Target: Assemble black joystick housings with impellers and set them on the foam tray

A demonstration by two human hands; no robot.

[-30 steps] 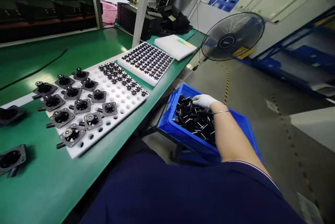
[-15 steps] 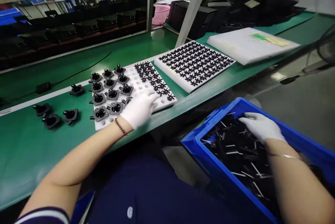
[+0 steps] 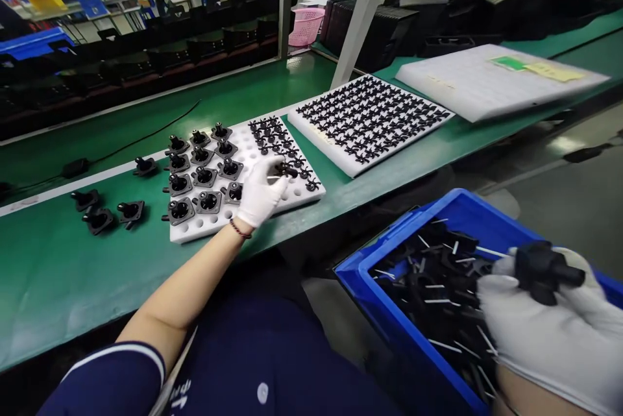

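Observation:
My left hand (image 3: pixel 261 194), white-gloved, is over the right part of a white foam tray (image 3: pixel 195 232), its thumb and fingers pinching a small black impeller (image 3: pixel 287 170). Square-flanged black pump housings (image 3: pixel 209 202) stand in rows on that tray's left side, and bladed black impellers (image 3: pixel 272 134) fill its right side. Above the blue bin (image 3: pixel 374 270), my right hand (image 3: pixel 540 318), also gloved, grips a black pump housing (image 3: pixel 544 270) with a stubby spout. Inside the bin lie many black parts (image 3: pixel 428 273) with thin white rods among them; the right hand covers some.
Several loose housings (image 3: pixel 100 220) lie on the green bench (image 3: pixel 43 280) at left. A second foam tray (image 3: pixel 341 158) full of impellers and a white foam slab (image 3: pixel 467 91) extend rightward. A metal post (image 3: pixel 363 20) rises behind; a pink basket (image 3: pixel 306 26) stands beyond.
My right hand has come up out of the bin, closer to the camera, with a pump housing in it. My left hand has lifted slightly and now shows an impeller in its fingers.

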